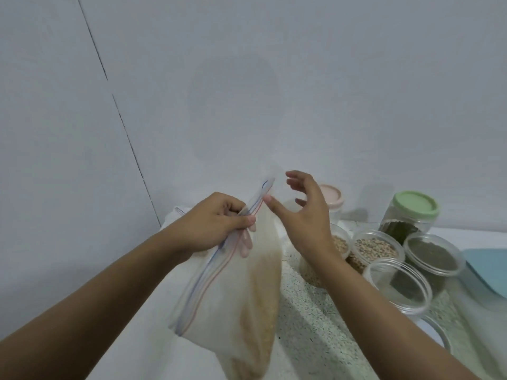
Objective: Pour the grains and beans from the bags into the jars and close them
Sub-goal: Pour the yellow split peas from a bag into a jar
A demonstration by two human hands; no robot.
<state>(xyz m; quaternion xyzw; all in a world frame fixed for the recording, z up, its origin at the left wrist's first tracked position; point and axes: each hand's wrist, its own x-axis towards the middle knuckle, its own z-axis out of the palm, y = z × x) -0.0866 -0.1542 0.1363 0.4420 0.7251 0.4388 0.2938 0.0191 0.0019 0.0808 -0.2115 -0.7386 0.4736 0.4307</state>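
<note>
A clear zip bag (pixel 241 303) holding pale yellowish grain hangs over the counter. My left hand (pixel 216 223) grips its zip strip near the top, fingers curled round the plastic. My right hand (pixel 304 212) is beside the bag's upper corner, fingers spread and loose, thumb tip near the zip strip, holding nothing. To the right stand open clear jars: one empty (pixel 397 286), one with dark green beans (pixel 433 256), one with speckled beans (pixel 375 248), one with pale grains (pixel 340 242) partly hidden by my right wrist.
A green-lidded jar (pixel 411 215) and a pink-lidded jar (pixel 332 198) stand by the white wall. A blue lid (pixel 488 272) lies at the right edge. Another bag (pixel 178 212) lies behind my left hand. The speckled counter (pixel 307 319) runs below.
</note>
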